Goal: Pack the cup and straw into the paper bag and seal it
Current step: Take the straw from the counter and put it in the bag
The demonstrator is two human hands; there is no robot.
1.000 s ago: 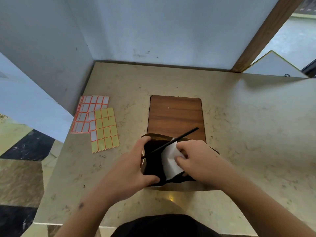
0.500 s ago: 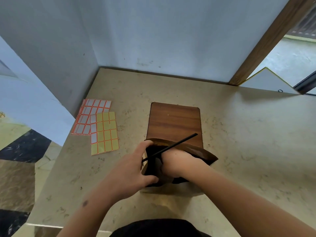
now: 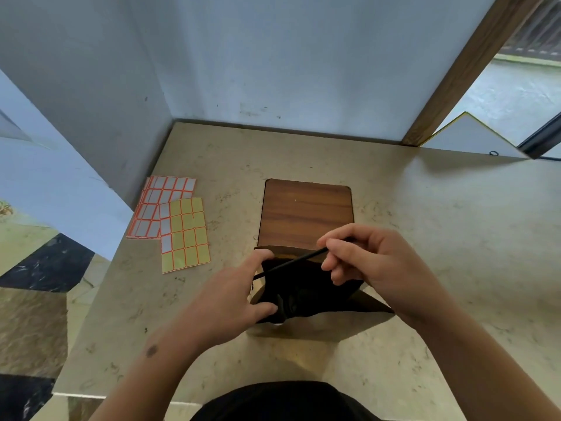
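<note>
Two bare hands at work over a brown paper bag [image 3: 306, 299] standing open near the front edge of a beige marble desk [image 3: 440, 238]. Left hand [image 3: 226, 299] clamped on the left rim of the bag mouth, thumb over the near edge and fingers on the far edge, grip closed on the paper. Right hand [image 3: 373, 265] just above the bag's right side, thumb and forefinger pinched shut on the upper end of a thin black straw [image 3: 291, 264]. Straw slanted from that pinch down and leftward across the dark mouth, lower tip close beside the left thumb and just past the rim. Bag interior nearly black; only a small white sliver low by the left fingers, too little to tell whether it belongs to the cup. Right wall of the bag flared outward into a pointed flap toward the right wrist. Behind the bag, touching or nearly touching its far side, a wood-grain board [image 3: 306, 212] flat on the desk. Well to the left, two sticker sheets: an orange-bordered white label sheet [image 3: 158, 205] partly under a yellow label sheet [image 3: 185, 235]. Beyond, pale blue walls meeting in a corner.
</note>
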